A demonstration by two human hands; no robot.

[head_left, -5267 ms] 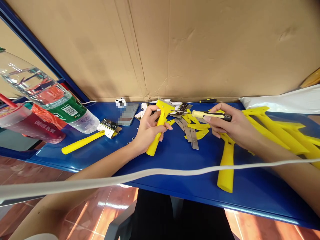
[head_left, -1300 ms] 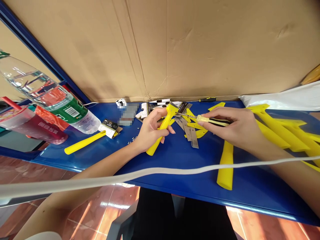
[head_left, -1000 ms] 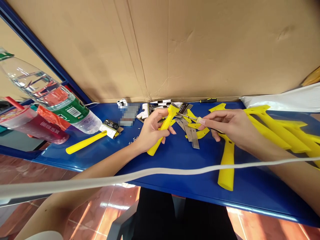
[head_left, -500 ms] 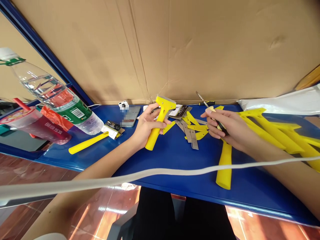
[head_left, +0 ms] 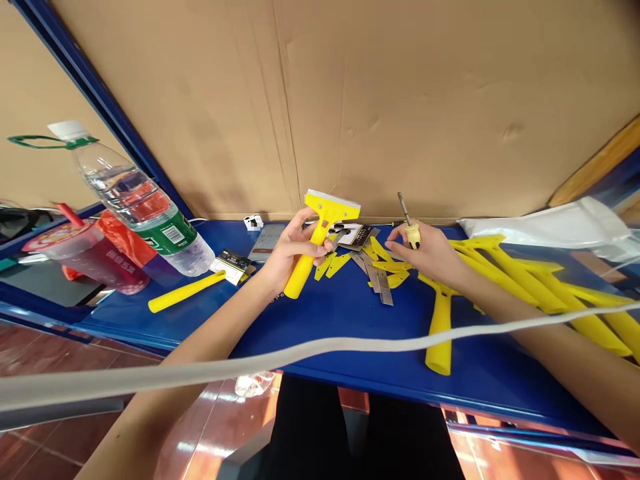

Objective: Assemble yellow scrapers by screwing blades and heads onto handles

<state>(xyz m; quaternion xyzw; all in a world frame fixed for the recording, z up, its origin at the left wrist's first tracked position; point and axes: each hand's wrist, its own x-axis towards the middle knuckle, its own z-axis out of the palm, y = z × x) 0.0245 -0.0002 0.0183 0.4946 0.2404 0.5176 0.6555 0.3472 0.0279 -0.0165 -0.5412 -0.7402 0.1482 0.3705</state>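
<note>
Two hands working over blue tabletop (head_left: 350, 333). Left hand (head_left: 293, 257) clamped round yellow scraper (head_left: 311, 250), head up; right hand (head_left: 425, 250) closed on screwdriver (head_left: 413, 233), shaft upright. Loose steel blades (head_left: 379, 283) lie between hands. Danger: careless wrist sweep onto bare edges could cut skin; dropped screwdriver could scatter blades.

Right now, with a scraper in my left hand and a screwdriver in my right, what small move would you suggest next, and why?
Probably turn the screwdriver around in your right hand, because its tip points up and away from the scraper, which your left hand holds with the blade end raised.
</note>
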